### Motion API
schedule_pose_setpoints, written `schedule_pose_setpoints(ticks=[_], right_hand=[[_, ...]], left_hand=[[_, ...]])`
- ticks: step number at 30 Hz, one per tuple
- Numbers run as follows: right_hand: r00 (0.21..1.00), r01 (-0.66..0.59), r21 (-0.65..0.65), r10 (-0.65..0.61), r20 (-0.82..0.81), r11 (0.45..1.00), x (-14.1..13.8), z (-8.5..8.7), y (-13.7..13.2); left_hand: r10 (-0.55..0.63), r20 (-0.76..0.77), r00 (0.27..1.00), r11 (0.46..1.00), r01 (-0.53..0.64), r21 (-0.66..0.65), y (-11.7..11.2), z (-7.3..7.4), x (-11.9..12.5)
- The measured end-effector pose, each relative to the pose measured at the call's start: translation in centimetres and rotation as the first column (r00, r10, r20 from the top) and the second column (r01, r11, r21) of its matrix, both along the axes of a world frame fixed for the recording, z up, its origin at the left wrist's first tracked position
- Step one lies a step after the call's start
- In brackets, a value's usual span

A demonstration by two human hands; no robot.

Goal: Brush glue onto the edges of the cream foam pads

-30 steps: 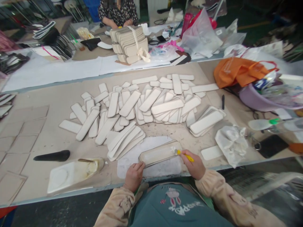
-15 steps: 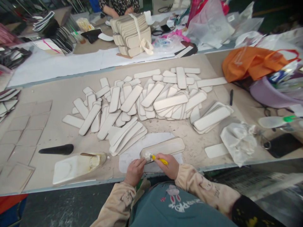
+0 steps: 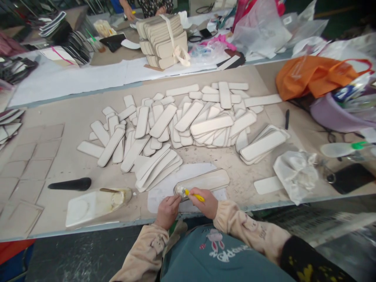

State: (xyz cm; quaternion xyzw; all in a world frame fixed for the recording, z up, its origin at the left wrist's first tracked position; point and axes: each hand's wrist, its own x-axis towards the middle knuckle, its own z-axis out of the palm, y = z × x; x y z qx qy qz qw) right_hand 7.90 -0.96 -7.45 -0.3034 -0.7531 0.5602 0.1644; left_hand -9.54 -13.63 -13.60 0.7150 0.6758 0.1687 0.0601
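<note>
One yellow brush (image 3: 199, 197), earlier farther right, now beside left fingers (image 3: 174, 199)

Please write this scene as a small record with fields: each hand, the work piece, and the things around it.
Left hand: fingertips at the near-left end of the small panel stack
Right hand: holds a yellow-handled brush, its tip at the top panel's left end
Under the stack: white sheet
Beyond the stack: loose pile of pale, oblong panels
To the left: white plastic container, black tapered object
To the right: white cloth bundle
</note>
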Motion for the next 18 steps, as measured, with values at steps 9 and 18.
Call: schedule_pose_setpoints(ticks=[9,18], right_hand=[[0.940,0.302,0.045,-0.305,0.153,0.952,8.7,-0.8,3.7],[0.897,0.147,0.565,-0.351,0.270,0.812,11.6,0.4,4.4]], left_hand=[[0.008,-0.053,0.999,0.999,-0.006,0.039,-0.2,-0.4,0.0],[-0.012,-0.072,0.997,0.999,0.014,0.033,-0.2,-0.9,-0.3]])
